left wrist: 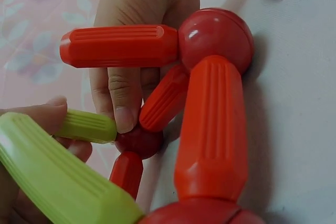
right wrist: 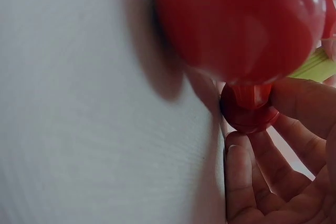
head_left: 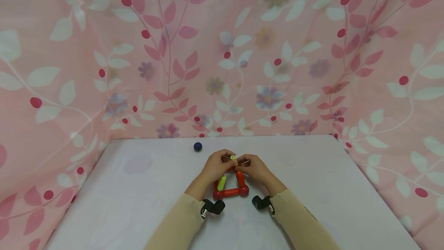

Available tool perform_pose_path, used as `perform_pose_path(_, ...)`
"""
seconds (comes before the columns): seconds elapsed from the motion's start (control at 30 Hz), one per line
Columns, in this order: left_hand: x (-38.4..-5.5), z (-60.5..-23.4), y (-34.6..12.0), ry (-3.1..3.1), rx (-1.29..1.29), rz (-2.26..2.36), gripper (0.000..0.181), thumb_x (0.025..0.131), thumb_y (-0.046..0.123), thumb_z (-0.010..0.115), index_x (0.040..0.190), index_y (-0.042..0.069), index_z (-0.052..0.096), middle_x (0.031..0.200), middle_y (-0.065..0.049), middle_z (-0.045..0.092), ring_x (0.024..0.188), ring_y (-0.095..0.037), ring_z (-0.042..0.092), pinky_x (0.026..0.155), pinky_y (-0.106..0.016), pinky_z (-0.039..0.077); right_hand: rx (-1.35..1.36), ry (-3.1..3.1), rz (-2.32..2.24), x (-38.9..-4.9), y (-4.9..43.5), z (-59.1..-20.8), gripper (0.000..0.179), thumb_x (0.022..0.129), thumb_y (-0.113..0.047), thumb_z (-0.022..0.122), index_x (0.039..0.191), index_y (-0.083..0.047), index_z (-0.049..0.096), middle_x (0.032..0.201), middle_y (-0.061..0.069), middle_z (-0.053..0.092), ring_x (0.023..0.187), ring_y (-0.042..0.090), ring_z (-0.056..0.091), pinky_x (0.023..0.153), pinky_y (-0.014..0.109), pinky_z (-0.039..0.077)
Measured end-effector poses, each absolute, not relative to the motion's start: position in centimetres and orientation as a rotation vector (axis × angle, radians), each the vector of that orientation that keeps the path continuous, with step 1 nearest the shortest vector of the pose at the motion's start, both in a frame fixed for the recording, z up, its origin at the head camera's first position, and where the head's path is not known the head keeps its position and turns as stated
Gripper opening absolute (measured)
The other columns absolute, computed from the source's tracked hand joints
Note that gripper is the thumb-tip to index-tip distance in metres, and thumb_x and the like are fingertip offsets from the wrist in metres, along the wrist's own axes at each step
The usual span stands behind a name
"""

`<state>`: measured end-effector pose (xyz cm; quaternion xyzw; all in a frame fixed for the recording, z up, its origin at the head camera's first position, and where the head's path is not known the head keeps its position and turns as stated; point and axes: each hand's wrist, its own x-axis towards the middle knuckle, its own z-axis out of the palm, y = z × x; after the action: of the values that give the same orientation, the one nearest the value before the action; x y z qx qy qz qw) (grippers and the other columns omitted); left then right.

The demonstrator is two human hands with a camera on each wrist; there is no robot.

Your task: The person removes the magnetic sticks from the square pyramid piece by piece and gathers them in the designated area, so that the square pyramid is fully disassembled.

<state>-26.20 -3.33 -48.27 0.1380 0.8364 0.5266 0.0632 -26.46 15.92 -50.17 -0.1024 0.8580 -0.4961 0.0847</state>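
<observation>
A frame of red sticks and red balls lies between my hands. My left hand (head_left: 216,166) pinches a lime-green stick (left wrist: 86,126), upright on the far red ball (left wrist: 139,142). Fingers of my right hand (head_left: 254,168) hold that same ball, seen low in the right wrist view. At the near left ball (head_left: 217,195) another lime-green stick (head_left: 221,183) stands up. A red stick (head_left: 230,192) joins it to the near right ball (head_left: 244,190), from which a further red stick (left wrist: 121,46) rises. The hands hide part of the frame's far side.
A dark blue ball (head_left: 197,147) lies by itself near the back edge of the white table (head_left: 138,188). Behind it hangs a pink floral cloth (head_left: 215,49). Black wrist cameras (head_left: 213,206) are strapped at both sleeves, close to the frame's near side.
</observation>
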Motion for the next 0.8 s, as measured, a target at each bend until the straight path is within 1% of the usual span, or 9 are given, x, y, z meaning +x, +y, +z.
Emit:
perform_pose_path(0.13, -26.2, -48.4, -3.3, 2.563, 0.402, 1.598, 0.028, 0.094, 0.025, 0.072, 0.118, 0.01, 0.069, 0.101, 0.003, 0.068, 0.093, -0.015, 0.063, 0.082, -0.032, 0.055, -0.266, 2.559, -1.476, -26.5, 15.7, -50.2, 0.021, 0.089, -0.012, 0.077, 0.109, -0.007, 0.072, 0.103, 0.002, 0.072, 0.095, 0.021, 0.067, 0.078, 0.034, 0.056)
perform_pose_path(0.23, -26.3, -48.1, -3.4, 2.581, 0.341, 1.684, 0.025, 0.096, 0.028, 0.069, 0.116, 0.012, 0.069, 0.101, 0.002, 0.067, 0.092, -0.014, 0.062, 0.08, -0.031, 0.054, -0.239, 2.554, -1.472, -26.5, 15.6, -50.1, 0.022, 0.089, -0.012, 0.077, 0.109, -0.006, 0.072, 0.101, 0.003, 0.072, 0.093, 0.02, 0.066, 0.078, 0.034, 0.057)
perform_pose_path(0.4, -26.4, -46.6, -4.1, 2.568, 0.297, 1.938, 0.027, 0.096, 0.03, 0.069, 0.116, 0.012, 0.069, 0.103, -0.001, 0.068, 0.096, -0.017, 0.065, 0.087, -0.036, 0.054, -0.232, 2.561, -1.449, -26.4, 15.6, -50.0, 0.024, 0.089, -0.013, 0.077, 0.111, -0.005, 0.071, 0.102, 0.003, 0.072, 0.093, 0.019, 0.066, 0.078, 0.033, 0.056)
perform_pose_path(0.53, -25.8, -45.7, -5.4, 2.553, 0.291, 1.955, 0.025, 0.096, 0.029, 0.07, 0.117, 0.015, 0.069, 0.105, 0.0, 0.068, 0.1, -0.018, 0.065, 0.091, -0.038, 0.054, -0.221, 2.556, -1.445, -26.4, 15.6, -50.0, 0.025, 0.089, -0.013, 0.077, 0.112, -0.006, 0.071, 0.103, 0.002, 0.071, 0.093, 0.019, 0.065, 0.078, 0.034, 0.056)
perform_pose_path(0.7, -25.1, -46.4, -7.5, 2.577, 0.241, 1.916, 0.026, 0.096, 0.028, 0.07, 0.118, 0.015, 0.069, 0.105, 0.0, 0.068, 0.099, -0.018, 0.065, 0.087, -0.037, 0.055, -0.187, 2.549, -1.453, -26.3, 15.6, -50.1, 0.025, 0.089, -0.013, 0.077, 0.112, -0.008, 0.071, 0.102, 0.001, 0.07, 0.093, 0.019, 0.064, 0.079, 0.033, 0.056)
perform_pose_path(0.8, -24.7, -47.3, -8.9, 2.579, 0.209, 1.905, 0.029, 0.095, 0.025, 0.071, 0.12, 0.01, 0.069, 0.106, -0.003, 0.069, 0.098, -0.02, 0.066, 0.082, -0.034, 0.055, -0.186, 2.549, -1.456, -26.2, 15.6, -50.1, 0.024, 0.089, -0.012, 0.077, 0.112, -0.008, 0.071, 0.102, 0.0, 0.07, 0.092, 0.019, 0.063, 0.079, 0.033, 0.056)
